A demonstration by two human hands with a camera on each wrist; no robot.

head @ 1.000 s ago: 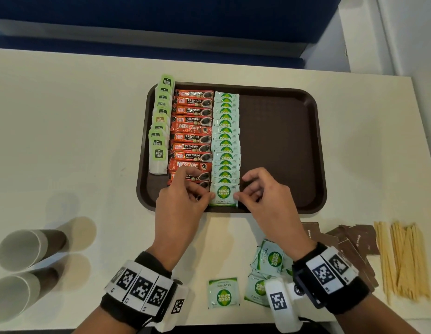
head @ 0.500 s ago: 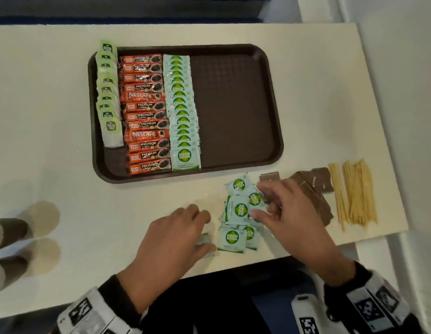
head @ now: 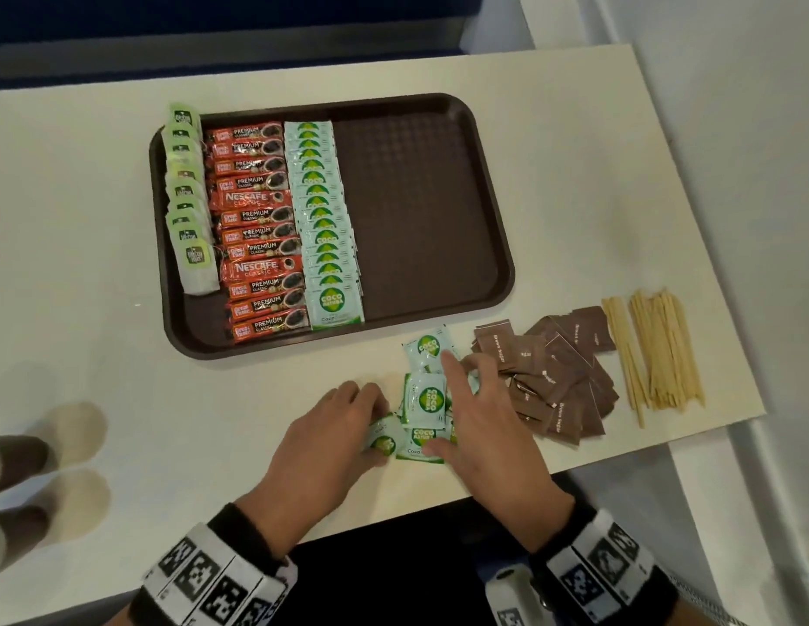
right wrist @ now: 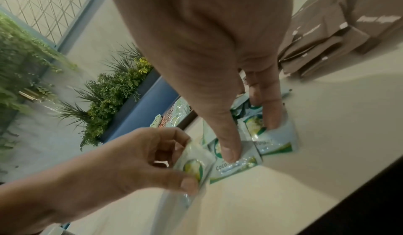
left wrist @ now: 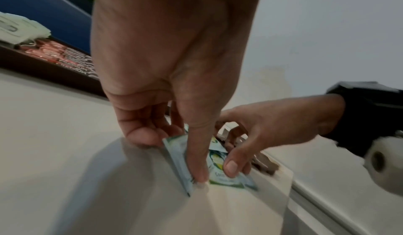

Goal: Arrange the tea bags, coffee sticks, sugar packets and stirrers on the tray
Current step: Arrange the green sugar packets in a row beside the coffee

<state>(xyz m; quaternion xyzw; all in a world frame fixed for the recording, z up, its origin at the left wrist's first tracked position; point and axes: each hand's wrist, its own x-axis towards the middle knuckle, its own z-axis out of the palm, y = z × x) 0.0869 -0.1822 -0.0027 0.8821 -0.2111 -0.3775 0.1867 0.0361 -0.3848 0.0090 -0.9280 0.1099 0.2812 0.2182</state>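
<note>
My left hand [head: 335, 438] pinches one Coco Natura sugar packet [head: 383, 438] off the loose pile [head: 426, 399] on the bench [head: 77, 273], just before the tray [head: 420, 219]; my right hand [head: 479, 426] presses spread fingers on others. They look light, thin and slick; I judge edges grip best. The pale bench looks smooth.

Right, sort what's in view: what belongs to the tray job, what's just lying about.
Job:
tray
tea bags
coffee sticks
green sugar packets, under both hands
brown sugar packets
stirrers

Lying about:
paper cups at the table's left edge
</note>
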